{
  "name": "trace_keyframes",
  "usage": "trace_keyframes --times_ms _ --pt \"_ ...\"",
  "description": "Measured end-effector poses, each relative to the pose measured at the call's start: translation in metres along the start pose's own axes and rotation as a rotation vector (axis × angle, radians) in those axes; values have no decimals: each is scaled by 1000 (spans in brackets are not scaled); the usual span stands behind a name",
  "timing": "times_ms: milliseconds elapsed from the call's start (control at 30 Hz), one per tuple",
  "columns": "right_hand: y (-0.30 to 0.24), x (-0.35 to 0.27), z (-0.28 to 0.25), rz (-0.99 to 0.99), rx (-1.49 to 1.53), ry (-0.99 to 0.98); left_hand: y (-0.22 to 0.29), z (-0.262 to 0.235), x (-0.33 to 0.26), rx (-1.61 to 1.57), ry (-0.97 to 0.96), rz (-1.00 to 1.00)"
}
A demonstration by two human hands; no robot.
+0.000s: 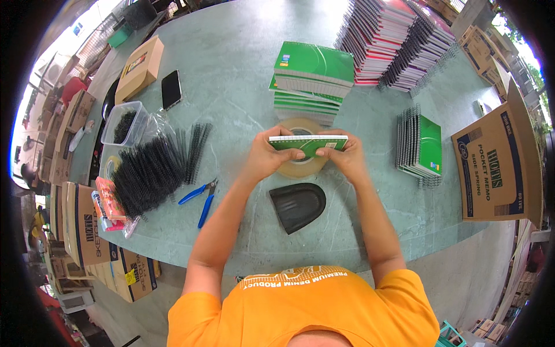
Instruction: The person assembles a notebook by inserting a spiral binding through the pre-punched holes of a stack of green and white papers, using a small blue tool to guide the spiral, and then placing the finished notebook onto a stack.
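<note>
Occupying frame centre: one green pad (pixel 309 144), its ends grasped by the fingers of left hand (pixel 267 152) and right hand (pixel 349 157), thumbs on the cover. Tape roll (pixel 297 169), partly hidden behind; black block (pixel 298 206) below; blue pliers (pixel 205 213), black coils (pixel 147 176) left; green stack (pixel 315 62) above.

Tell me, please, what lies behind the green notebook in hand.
Behind the green notebook, a tan tape roll shows above and below; the part between is hidden.

From afar I see a smooth card-covered notebook (pixel 310 146), a glossy plastic tub (pixel 137 128) (see-through) and a matt cardboard box (pixel 477 173).
</note>
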State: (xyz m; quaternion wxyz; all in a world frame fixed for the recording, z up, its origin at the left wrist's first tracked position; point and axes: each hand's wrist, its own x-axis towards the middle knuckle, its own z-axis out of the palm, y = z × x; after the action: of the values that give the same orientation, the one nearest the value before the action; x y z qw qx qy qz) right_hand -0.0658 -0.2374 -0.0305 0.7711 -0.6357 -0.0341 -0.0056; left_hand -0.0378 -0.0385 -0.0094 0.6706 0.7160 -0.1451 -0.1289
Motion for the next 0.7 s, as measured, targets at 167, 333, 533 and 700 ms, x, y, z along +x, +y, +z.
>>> trace_keyframes --times_ms 167,333,533,700 --pt "-6 -1 11 95 -269 13 -6 -4 0 12 14 23" --pt "-3 -4 7 -357 -492 149 -21 9 -1 48 76 85" --pt "-48 -2 63 -707 -1151 -74 -18 -14 -10 518 174 338" --pt "-41 6 58 -579 -1182 -136 -17 -64 -41 809 249 59"
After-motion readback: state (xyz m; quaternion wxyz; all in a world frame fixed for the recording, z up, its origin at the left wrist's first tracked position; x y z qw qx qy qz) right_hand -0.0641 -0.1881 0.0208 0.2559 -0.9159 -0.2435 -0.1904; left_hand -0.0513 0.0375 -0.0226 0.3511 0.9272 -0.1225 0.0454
